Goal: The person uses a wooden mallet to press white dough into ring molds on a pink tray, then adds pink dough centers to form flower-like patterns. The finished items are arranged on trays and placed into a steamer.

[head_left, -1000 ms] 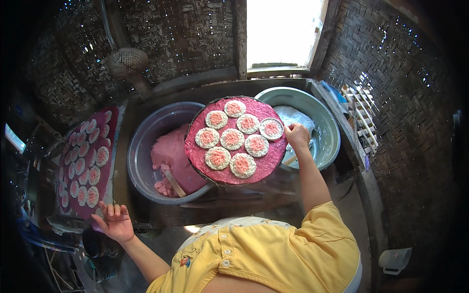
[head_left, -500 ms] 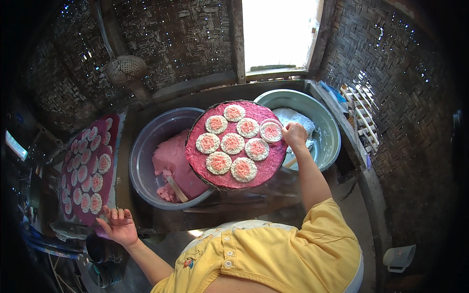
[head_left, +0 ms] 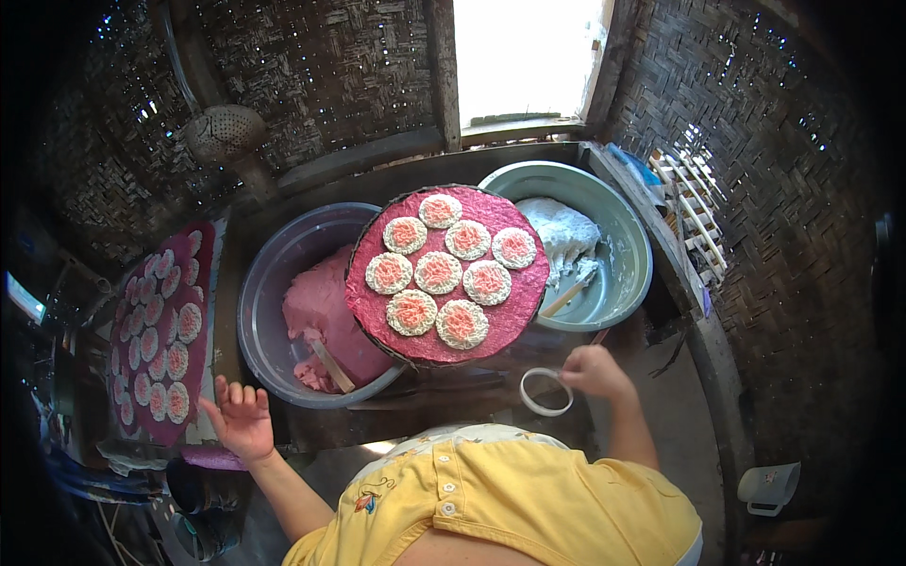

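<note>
Grasping a thin, round white hoop (head_left: 550, 412) in the clenched fingers of the right hand (head_left: 600, 371), at the near right of a round, dark-edged tray (head_left: 500, 323) covered in crinkled magenta, bearing 9 lacy white-and-coral discs (head_left: 438, 273). Holding nothing in the loosely curled left hand (head_left: 247, 426), at the tray's near left. With a grey-blue round basin (head_left: 262, 304) of pink dough (head_left: 319, 297) left of the tray.

A slim white ring (head_left: 548, 412) was held in the air at roughly 5 o'clock from a round, pink-covered board (head_left: 519, 288), gripped near its own 2 o'clock edge. Nine textured white discs (head_left: 437, 273) with pink-orange centres lay flat on the board, close-set, one near the middle, another toward 12 o'clock.
</note>
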Demonstrator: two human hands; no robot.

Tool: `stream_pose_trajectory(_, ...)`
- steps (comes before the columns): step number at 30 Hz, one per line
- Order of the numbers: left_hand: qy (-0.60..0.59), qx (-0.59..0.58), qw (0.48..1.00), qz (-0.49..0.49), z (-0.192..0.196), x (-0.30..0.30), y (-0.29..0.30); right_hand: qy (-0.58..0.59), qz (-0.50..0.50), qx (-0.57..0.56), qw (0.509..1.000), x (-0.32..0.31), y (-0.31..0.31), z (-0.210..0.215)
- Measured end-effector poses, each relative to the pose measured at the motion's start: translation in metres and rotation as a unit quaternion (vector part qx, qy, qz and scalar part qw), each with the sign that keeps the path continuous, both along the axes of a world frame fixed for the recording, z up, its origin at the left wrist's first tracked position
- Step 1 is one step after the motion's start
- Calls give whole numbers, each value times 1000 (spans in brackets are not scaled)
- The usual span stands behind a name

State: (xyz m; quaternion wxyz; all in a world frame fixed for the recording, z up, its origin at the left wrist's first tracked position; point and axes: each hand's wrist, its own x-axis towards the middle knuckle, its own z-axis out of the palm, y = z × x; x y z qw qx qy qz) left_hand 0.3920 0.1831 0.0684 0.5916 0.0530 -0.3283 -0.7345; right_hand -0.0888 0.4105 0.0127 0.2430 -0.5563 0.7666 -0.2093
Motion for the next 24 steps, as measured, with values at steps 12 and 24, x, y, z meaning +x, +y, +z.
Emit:
stream_pose_trajectory(12, -416, 158, 895, 7, -35, -137, -94, 128, -205, 27, 970, 44, -2, -100)
stream_pose_trajectory(24, -745, -243, 549, 291, -73, -175, -105, 29, -211, -300, 930, -54, -131, 21)
